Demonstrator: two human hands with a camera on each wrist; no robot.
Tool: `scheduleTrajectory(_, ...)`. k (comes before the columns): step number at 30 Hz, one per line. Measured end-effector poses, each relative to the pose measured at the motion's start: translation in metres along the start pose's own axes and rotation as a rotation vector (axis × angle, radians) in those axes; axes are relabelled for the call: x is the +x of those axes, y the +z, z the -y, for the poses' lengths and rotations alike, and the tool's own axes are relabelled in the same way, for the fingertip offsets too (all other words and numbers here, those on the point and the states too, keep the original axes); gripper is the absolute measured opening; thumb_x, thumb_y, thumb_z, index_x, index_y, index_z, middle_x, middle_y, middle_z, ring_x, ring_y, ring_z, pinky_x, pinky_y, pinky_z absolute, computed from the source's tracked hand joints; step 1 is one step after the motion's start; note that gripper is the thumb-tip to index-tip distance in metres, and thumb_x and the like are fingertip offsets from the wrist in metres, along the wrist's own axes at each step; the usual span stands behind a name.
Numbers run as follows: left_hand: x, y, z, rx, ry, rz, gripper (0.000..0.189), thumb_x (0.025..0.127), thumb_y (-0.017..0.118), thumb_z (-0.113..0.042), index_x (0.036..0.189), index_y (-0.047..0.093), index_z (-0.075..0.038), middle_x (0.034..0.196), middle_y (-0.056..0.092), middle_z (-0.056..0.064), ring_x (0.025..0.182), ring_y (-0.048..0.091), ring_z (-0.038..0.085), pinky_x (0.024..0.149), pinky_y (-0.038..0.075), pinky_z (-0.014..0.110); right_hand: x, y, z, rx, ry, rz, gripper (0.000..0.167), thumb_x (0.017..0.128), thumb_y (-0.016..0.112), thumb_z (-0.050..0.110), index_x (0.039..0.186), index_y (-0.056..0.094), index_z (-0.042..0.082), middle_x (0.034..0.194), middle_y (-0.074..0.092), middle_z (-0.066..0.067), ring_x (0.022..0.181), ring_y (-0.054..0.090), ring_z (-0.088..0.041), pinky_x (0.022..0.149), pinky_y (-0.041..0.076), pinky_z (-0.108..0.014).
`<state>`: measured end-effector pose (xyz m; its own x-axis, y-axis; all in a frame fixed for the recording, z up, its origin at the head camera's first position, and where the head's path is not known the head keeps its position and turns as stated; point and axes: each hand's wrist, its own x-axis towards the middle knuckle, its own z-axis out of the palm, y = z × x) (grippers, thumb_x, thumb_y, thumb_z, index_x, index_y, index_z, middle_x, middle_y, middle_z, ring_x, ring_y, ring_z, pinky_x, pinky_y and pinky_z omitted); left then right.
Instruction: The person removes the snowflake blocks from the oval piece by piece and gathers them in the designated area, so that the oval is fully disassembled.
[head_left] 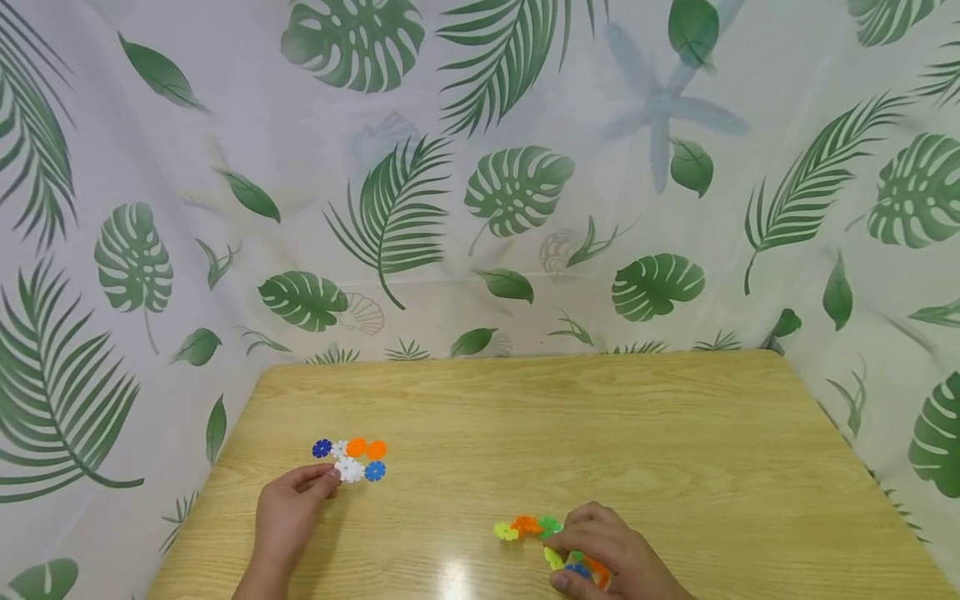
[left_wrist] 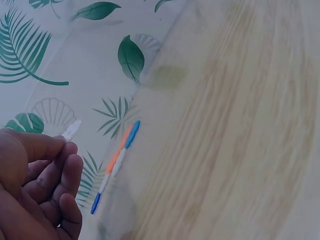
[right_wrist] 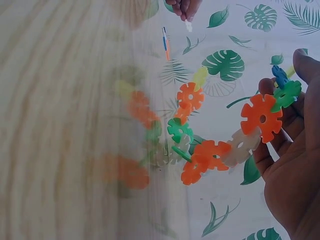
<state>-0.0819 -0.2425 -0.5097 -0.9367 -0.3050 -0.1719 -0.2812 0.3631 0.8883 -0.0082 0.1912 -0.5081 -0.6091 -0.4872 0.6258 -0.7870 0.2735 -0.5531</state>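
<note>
My left hand (head_left: 288,512) pinches a white notched plastic disc (left_wrist: 73,130) between thumb and forefinger, above the left part of the table. Just beyond it, seen edge-on in the left wrist view, lie other notched discs: a dark blue disc (head_left: 322,448), orange discs (head_left: 376,450), a light blue disc (head_left: 375,472) and white ones. My right hand (head_left: 618,550) holds one end of a chain of linked discs (right_wrist: 262,118), in orange, green, white, yellow and blue. The chain curves away from the fingers towards a yellow disc (head_left: 506,532). Fingers partly hide the chain's near end.
The wooden table (head_left: 480,408) reaches back to a white leaf-print cloth (head_left: 450,317), which also hangs at both sides. A bright light reflection shows on the tabletop near the front.
</note>
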Motion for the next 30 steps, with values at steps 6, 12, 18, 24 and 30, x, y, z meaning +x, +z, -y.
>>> scheduleTrajectory(6, 0.005, -0.005, 0.005, 0.034, 0.012, -0.028, 0.033, 0.097, 0.074, -0.026, 0.116, 0.075, 0.001, 0.097, 0.079, 0.011, 0.089, 0.075, 0.021, 0.073, 0.055, 0.022, 0.0, -0.001, 0.0, 0.005, -0.004, 0.003, 0.044, 0.085, 0.081, 0.004, 0.125, 0.07, 0.021, 0.11, 0.07, 0.012, 0.104, 0.056, -0.01, 0.082, 0.053, -0.029)
scheduleTrajectory(12, 0.009, -0.008, 0.01, 0.104, -0.002, -0.039, 0.032, 0.097, 0.074, -0.027, 0.114, 0.076, 0.0, 0.095, 0.079, 0.008, 0.086, 0.073, 0.017, 0.072, 0.05, 0.021, 0.001, -0.001, 0.0, 0.004, -0.014, 0.003, 0.045, 0.086, 0.081, 0.004, 0.125, 0.069, 0.022, 0.11, 0.07, 0.012, 0.105, 0.056, -0.01, 0.082, 0.053, -0.029)
scheduleTrajectory(18, 0.015, -0.009, 0.017, 0.176, 0.015, -0.073, 0.03, 0.096, 0.075, -0.027, 0.112, 0.078, -0.002, 0.089, 0.078, 0.004, 0.082, 0.071, 0.016, 0.073, 0.049, 0.027, 0.002, -0.001, 0.0, -0.001, -0.036, -0.005, 0.043, 0.087, 0.081, 0.005, 0.125, 0.069, 0.022, 0.109, 0.069, 0.013, 0.104, 0.055, -0.01, 0.082, 0.052, -0.028)
scheduleTrajectory(24, 0.019, -0.01, 0.02, 0.22, 0.017, -0.08, 0.028, 0.095, 0.075, -0.026, 0.109, 0.078, -0.002, 0.086, 0.077, 0.002, 0.077, 0.07, 0.013, 0.072, 0.049, 0.029, 0.001, 0.0, 0.002, 0.018, -0.022, 0.006, 0.043, 0.086, 0.081, 0.005, 0.125, 0.07, 0.021, 0.108, 0.07, 0.011, 0.103, 0.055, -0.01, 0.081, 0.051, -0.028)
scheduleTrajectory(30, 0.021, -0.01, 0.022, 0.255, 0.051, -0.082, 0.027, 0.095, 0.076, -0.027, 0.106, 0.078, -0.002, 0.081, 0.076, 0.0, 0.072, 0.067, 0.011, 0.069, 0.046, 0.03, 0.002, 0.001, 0.003, 0.024, -0.02, 0.009, 0.043, 0.086, 0.081, 0.004, 0.125, 0.07, 0.021, 0.107, 0.07, 0.01, 0.103, 0.055, -0.01, 0.082, 0.051, -0.028)
